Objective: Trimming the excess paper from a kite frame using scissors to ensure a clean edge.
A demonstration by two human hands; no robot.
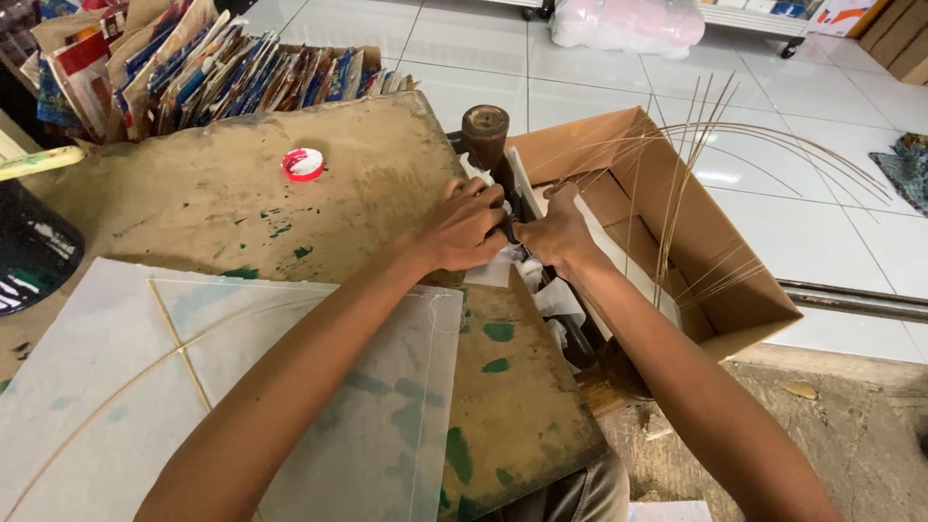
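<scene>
Fingers of two hands, left hand (466,230), right hand (559,235), clenched on white paper scraps (503,261), one cardboard box (677,242) beside

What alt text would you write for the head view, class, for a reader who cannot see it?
Both hands, left hand and right hand, grip white paper scraps at the edge of a paint-stained wooden board. A white paper sheet with thin sticks lies nearer, and a cardboard box holding thin reeds stands beside it.
</scene>
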